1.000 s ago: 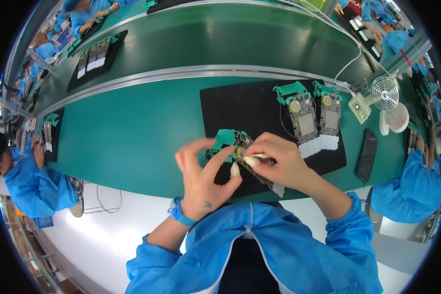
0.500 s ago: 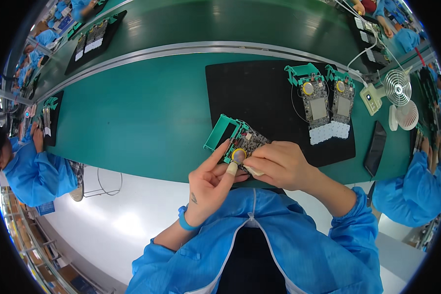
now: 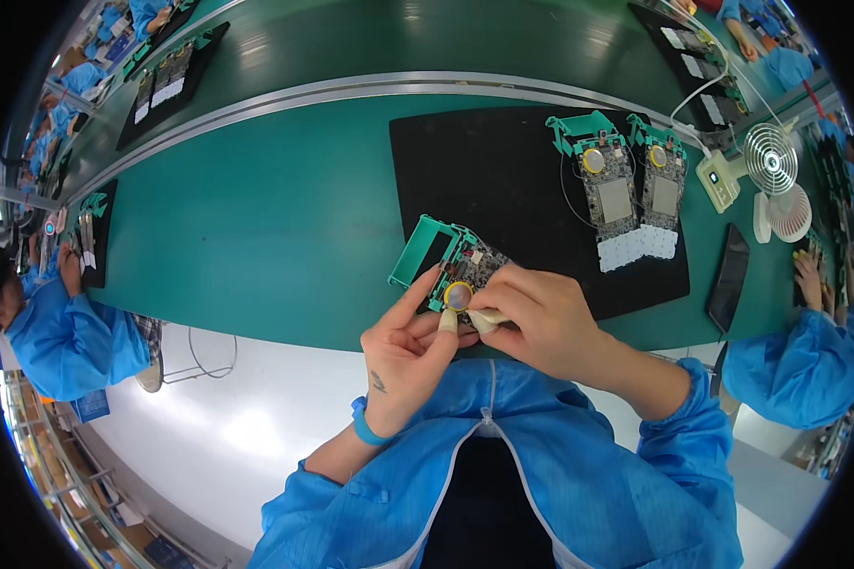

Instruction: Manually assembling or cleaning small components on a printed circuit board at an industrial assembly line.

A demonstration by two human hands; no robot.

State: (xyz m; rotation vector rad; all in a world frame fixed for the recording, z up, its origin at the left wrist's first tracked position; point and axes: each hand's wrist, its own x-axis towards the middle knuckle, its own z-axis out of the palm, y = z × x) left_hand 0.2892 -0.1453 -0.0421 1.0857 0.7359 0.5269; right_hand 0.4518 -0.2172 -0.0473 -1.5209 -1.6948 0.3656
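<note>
My left hand (image 3: 410, 343) is closed on the edge of a circuit board (image 3: 489, 265) fitted with a green plastic frame (image 3: 417, 248). Its thumb, in a pale finger cot, presses beside a yellow-rimmed coin cell (image 3: 457, 296). My right hand (image 3: 541, 318) is closed in a pinch over the board's near right part, next to the coin cell. Pale cots cover its fingertips too, and whatever lies between them is hidden. The board sits tilted at the near left edge of a black mat (image 3: 484, 171).
Two similar boards (image 3: 615, 203) with green frames and white lower sections lie on the mat's right side. Beyond it are a dark phone (image 3: 728, 278), a beige box (image 3: 717, 182) with a cable, and a small white fan (image 3: 770, 159). Co-workers in blue sit at left (image 3: 76, 337) and right (image 3: 795, 365).
My right hand's fingertips have shifted, and more of their pale cots now shows beside the coin cell. My left hand keeps its hold. The whole view has moved slightly.
</note>
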